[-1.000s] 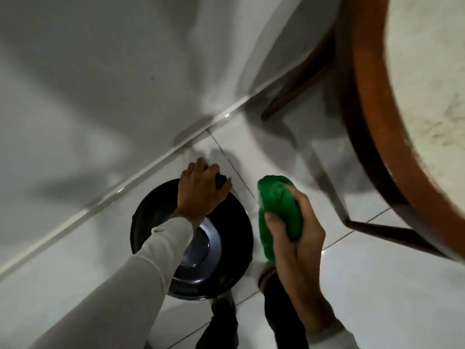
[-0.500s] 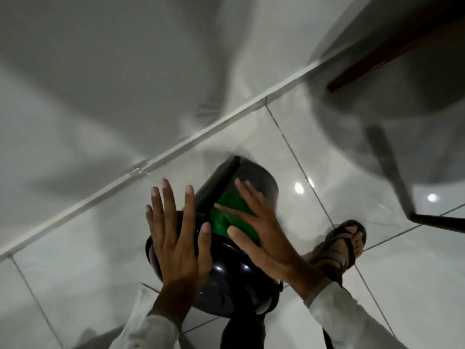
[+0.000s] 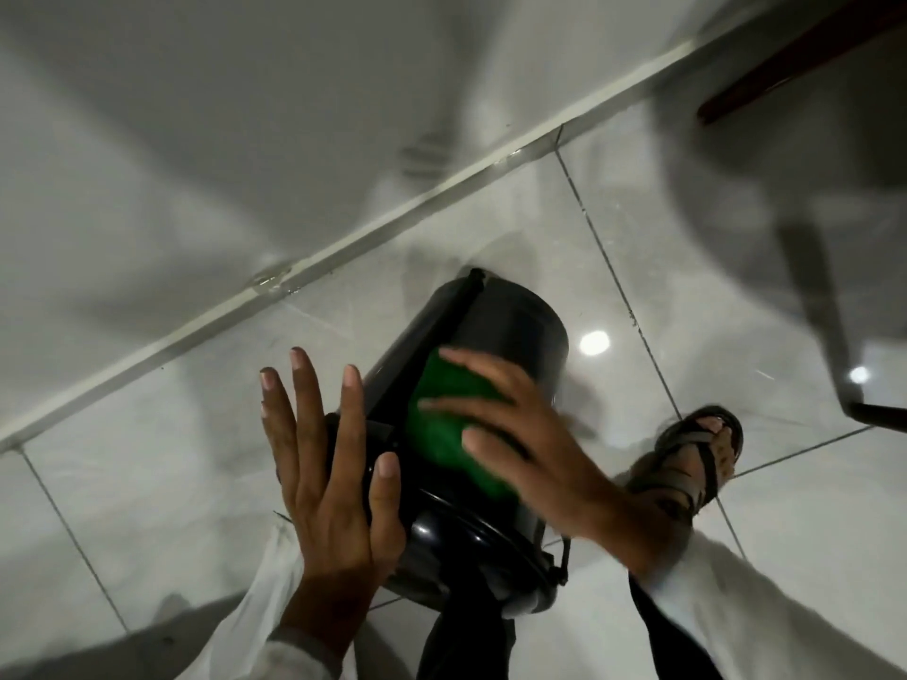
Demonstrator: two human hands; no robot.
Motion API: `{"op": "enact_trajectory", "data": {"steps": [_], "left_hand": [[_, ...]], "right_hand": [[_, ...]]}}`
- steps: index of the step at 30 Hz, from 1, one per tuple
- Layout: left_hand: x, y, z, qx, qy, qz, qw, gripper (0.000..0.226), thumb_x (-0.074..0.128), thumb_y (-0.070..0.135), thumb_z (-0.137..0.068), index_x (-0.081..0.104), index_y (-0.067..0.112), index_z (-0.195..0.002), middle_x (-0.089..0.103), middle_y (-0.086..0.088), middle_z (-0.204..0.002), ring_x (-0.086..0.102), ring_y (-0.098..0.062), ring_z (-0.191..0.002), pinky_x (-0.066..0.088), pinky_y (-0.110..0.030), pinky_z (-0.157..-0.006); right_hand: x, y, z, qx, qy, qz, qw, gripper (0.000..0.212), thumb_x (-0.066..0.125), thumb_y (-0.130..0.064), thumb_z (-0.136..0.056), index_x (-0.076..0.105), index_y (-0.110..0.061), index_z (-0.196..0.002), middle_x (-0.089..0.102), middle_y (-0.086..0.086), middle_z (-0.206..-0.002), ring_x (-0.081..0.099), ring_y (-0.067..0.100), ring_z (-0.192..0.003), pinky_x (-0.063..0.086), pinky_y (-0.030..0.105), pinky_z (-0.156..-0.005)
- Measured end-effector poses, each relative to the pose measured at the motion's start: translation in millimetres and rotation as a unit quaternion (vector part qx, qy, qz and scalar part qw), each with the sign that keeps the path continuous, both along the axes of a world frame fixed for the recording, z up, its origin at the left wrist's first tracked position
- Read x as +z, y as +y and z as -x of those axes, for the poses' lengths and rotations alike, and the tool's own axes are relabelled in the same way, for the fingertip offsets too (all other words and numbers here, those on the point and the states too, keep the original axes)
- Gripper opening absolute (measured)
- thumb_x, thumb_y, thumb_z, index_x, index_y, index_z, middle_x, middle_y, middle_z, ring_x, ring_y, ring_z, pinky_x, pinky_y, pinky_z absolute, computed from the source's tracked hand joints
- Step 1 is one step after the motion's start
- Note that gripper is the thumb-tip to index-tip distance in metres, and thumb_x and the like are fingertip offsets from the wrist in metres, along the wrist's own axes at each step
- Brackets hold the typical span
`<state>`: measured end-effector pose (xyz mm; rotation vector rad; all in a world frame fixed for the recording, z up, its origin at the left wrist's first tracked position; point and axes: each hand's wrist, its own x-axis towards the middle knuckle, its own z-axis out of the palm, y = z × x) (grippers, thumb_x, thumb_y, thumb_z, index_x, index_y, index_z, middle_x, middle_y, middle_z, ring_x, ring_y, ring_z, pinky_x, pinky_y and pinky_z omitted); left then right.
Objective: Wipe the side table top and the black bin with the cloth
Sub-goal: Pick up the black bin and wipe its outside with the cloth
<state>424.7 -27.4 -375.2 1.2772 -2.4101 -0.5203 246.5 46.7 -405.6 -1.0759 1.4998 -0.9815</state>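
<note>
The black bin (image 3: 510,326) is tilted toward me on the white tiled floor, its lid end near my legs. My left hand (image 3: 333,483) lies flat against the bin's left side, fingers spread and straight. My right hand (image 3: 530,454) presses a green cloth (image 3: 446,429) onto the bin's upper wall, fingers splayed over the cloth. A dark strip runs along the bin's side between the two hands. The side table top is out of view.
A white wall and its skirting (image 3: 343,247) run diagonally behind the bin. A dark wooden table leg (image 3: 785,56) and a thin dark leg (image 3: 829,346) stand at the right. My sandalled foot (image 3: 697,449) rests right of the bin.
A second ago the bin stood upright with my left hand on its rim and the cloth held beside it. It is now tipped, and my right hand has pushed the cloth along its side.
</note>
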Motion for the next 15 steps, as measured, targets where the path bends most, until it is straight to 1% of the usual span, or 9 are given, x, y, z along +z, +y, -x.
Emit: {"op": "enact_trajectory", "data": {"steps": [2, 4, 5, 6, 8, 9, 11, 13, 15], "left_hand": [[-1, 1, -4, -0.025, -0.015, 0.001, 1.000, 0.057, 0.027, 0.039, -0.110, 0.024, 0.024, -0.165, 0.010, -0.007, -0.178, 0.005, -0.044, -0.164, 0.011, -0.064, -0.131], [0, 4, -10, -0.038, -0.015, 0.000, 0.999, 0.057, 0.026, 0.040, -0.110, 0.023, 0.025, -0.165, 0.009, -0.005, -0.178, 0.004, -0.042, -0.164, 0.010, -0.060, -0.132], [1, 4, -13, -0.034, -0.009, -0.002, 0.999, 0.057, 0.026, 0.041, -0.110, 0.024, 0.025, -0.165, 0.010, -0.005, -0.177, 0.002, -0.041, -0.165, 0.009, -0.058, -0.133], [2, 3, -13, -0.025, -0.002, -0.004, 1.000, 0.057, 0.025, 0.042, -0.110, 0.024, 0.026, -0.165, 0.011, -0.008, -0.176, 0.001, -0.039, -0.165, 0.009, -0.056, -0.133], [3, -1, -8, 0.001, 0.002, -0.016, 1.000, 0.057, 0.025, 0.042, -0.111, 0.028, 0.021, -0.164, 0.018, -0.017, -0.172, 0.001, -0.040, -0.164, 0.008, -0.054, -0.134], [4, -3, -6, 0.016, 0.001, -0.026, 1.000, 0.058, 0.026, 0.042, -0.111, 0.031, 0.016, -0.162, 0.020, -0.021, -0.170, 0.002, -0.043, -0.163, 0.009, -0.056, -0.134], [7, -6, -3, 0.052, 0.003, -0.043, 0.998, 0.058, 0.028, 0.036, -0.110, 0.031, 0.009, -0.160, 0.020, -0.022, -0.171, 0.003, -0.049, -0.163, 0.010, -0.063, -0.133], [8, -7, -5, 0.060, 0.009, -0.052, 0.997, 0.057, 0.029, 0.033, -0.107, 0.030, 0.010, -0.160, 0.020, -0.017, -0.172, 0.003, -0.049, -0.163, 0.012, -0.067, -0.131], [8, -6, -7, 0.040, 0.008, -0.048, 0.998, 0.057, 0.027, 0.039, -0.109, 0.030, 0.014, -0.160, 0.020, -0.014, -0.173, 0.003, -0.048, -0.164, 0.011, -0.066, -0.132]], "right_hand": [[-10, 24, 3, 0.069, 0.057, 0.054, 0.994, 0.040, 0.040, -0.048, -0.109, 0.051, -0.047, -0.148, 0.031, -0.007, -0.172, 0.024, 0.014, -0.162, 0.026, 0.042, -0.130], [-42, 14, 20, 0.004, 0.105, 0.023, 0.994, 0.040, 0.046, -0.036, -0.108, 0.055, -0.035, -0.147, 0.039, 0.007, -0.168, 0.029, 0.012, -0.157, 0.029, 0.046, -0.129], [-58, 1, 29, -0.062, 0.102, -0.025, 0.993, 0.038, 0.050, -0.026, -0.109, 0.056, -0.025, -0.146, 0.044, 0.015, -0.164, 0.034, 0.019, -0.154, 0.030, 0.046, -0.130], [-75, -15, 41, -0.131, 0.085, -0.081, 0.984, 0.037, 0.052, -0.015, -0.110, 0.056, -0.016, -0.146, 0.047, 0.021, -0.161, 0.039, 0.028, -0.153, 0.029, 0.039, -0.130], [-94, -41, 61, -0.221, 0.032, -0.149, 0.963, 0.033, 0.053, -0.005, -0.109, 0.061, -0.001, -0.141, 0.052, 0.025, -0.156, 0.045, 0.039, -0.149, 0.028, 0.015, -0.125], [-93, -47, 61, -0.227, 0.026, -0.146, 0.963, 0.031, 0.055, -0.005, -0.108, 0.065, 0.003, -0.137, 0.054, 0.025, -0.154, 0.047, 0.040, -0.148, 0.030, 0.016, -0.124], [-69, -43, 36, -0.171, 0.026, -0.106, 0.979, 0.033, 0.062, -0.017, -0.105, 0.070, -0.003, -0.135, 0.051, 0.019, -0.161, 0.044, 0.035, -0.153, 0.029, 0.039, -0.131], [-28, -14, -5, -0.083, 0.020, 0.023, 0.996, 0.036, 0.057, -0.038, -0.106, 0.069, -0.026, -0.138, 0.042, 0.002, -0.169, 0.035, 0.021, -0.159, 0.023, 0.040, -0.132], [-12, 16, -23, 0.011, 0.019, 0.130, 0.991, 0.038, 0.048, -0.047, -0.109, 0.060, -0.036, -0.144, 0.035, -0.007, -0.172, 0.028, 0.017, -0.162, 0.021, 0.039, -0.133]]}}
